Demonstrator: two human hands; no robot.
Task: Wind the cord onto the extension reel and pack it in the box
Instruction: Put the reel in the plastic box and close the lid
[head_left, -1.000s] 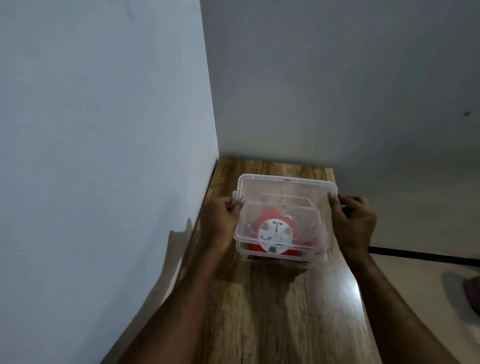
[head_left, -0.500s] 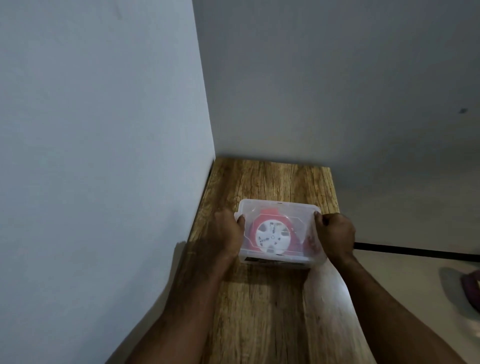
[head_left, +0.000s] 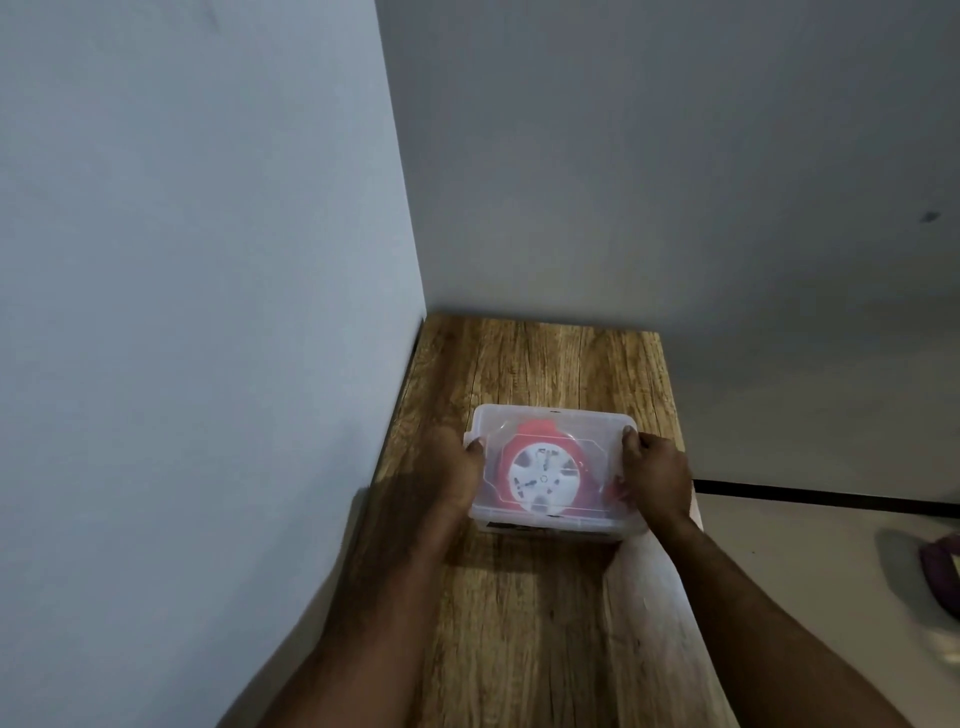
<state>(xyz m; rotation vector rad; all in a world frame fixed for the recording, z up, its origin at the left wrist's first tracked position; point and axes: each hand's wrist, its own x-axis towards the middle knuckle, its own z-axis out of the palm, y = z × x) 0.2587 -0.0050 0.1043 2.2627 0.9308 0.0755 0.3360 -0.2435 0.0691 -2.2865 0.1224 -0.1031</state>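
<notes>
A clear plastic box (head_left: 561, 527) stands on the wooden table (head_left: 524, 623) with its clear lid (head_left: 550, 423) lying flat on top. Through the lid I see the red extension reel (head_left: 543, 480) with its white socket face turned up; the cord is not distinguishable. My left hand (head_left: 460, 473) grips the box's left end, thumb on the lid's edge. My right hand (head_left: 657, 478) grips the right end the same way.
The table sits in a corner, with a wall (head_left: 208, 312) along its left side and another behind it. To the right is the floor with a dark strip (head_left: 831, 496) and a purple object (head_left: 943, 577) at the frame's edge.
The lid, tilted up above the box a second ago, has come down flat onto it. Both hands moved down and inward with it to the box's ends.
</notes>
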